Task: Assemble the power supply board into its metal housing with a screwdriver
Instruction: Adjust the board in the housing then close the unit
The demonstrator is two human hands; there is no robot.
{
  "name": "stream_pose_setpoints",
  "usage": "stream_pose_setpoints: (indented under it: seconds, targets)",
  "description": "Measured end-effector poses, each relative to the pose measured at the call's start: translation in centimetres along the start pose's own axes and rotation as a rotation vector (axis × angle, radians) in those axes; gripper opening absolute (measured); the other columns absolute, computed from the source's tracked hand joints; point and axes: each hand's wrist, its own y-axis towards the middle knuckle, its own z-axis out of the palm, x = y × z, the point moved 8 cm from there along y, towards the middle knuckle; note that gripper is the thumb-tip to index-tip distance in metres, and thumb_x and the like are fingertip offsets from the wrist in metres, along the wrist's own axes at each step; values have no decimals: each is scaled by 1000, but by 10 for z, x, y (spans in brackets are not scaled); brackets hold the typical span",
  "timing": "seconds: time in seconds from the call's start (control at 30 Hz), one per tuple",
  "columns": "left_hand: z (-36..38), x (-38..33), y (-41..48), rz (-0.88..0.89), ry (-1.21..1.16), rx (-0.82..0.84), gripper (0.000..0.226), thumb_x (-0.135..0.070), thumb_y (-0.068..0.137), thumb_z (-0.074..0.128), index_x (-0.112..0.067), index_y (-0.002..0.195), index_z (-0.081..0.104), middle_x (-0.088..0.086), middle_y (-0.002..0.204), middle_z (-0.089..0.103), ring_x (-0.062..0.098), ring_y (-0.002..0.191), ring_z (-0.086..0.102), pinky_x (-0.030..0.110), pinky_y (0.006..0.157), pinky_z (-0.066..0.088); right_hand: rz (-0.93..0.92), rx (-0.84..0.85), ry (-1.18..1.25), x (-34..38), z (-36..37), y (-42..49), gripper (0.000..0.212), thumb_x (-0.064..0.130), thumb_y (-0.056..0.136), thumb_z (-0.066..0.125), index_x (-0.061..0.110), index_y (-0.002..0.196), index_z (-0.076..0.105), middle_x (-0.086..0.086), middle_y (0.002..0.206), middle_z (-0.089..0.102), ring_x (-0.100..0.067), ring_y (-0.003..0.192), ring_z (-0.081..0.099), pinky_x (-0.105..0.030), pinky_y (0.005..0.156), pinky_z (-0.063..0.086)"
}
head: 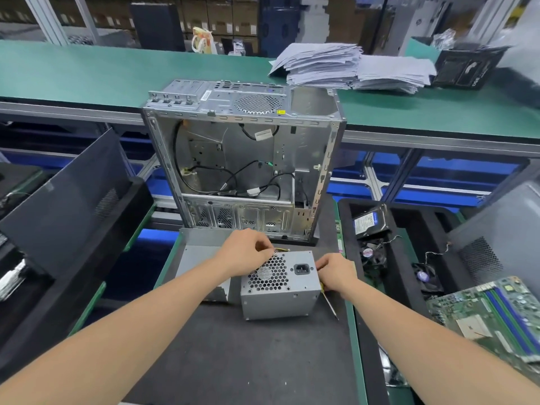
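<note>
On dark mat (pixel 233 346), boxy metal power supply (pixel 280 299), honeycomb-grilled; left fingers (pixel 264 252) curled on its rim, right fingers (pixel 321 266) around screwdriver (pixel 331 309).

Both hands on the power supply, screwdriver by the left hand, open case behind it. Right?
Not quite: the head view shows the screwdriver at the right hand, not the left hand. Both hands are on the power supply, open case behind it.

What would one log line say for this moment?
left hand grips power supply housing | right hand holds screwdriver at its side | open computer case behind
</note>
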Motion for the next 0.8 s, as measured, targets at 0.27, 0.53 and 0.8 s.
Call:
stream_pose_setpoints:
  seconds: [0.27,0.53,0.8]
  targets:
    - [-34,-40,-11,163,-266,-316,17,-13,80,85,-28,79,76,-14,77,75,0,77,71,23,80,58,-44,-8,163,-8,-32,-16,20,20,85,81,14,101,71,-9,87,74,-21,62,64,-32,62,59]
    - [25,-147,-12,508,-77,-146,27,0,96,55,-23,109,63,-3,105,69,13,88,65,41,80,56,16,-139,177,-84,-120,-66,4,14,92,74,14,96,75,-10,86,76,-21,71,70,-38,73,62]
    - [165,-196,-9,611,315,255,41,-21,99,55,-32,139,58,1,153,47,23,141,44,43,117,29,83,-30,118,-166,-145,-105,10,7,97,70,9,107,70,-11,95,73,-23,83,74,-36,76,65]
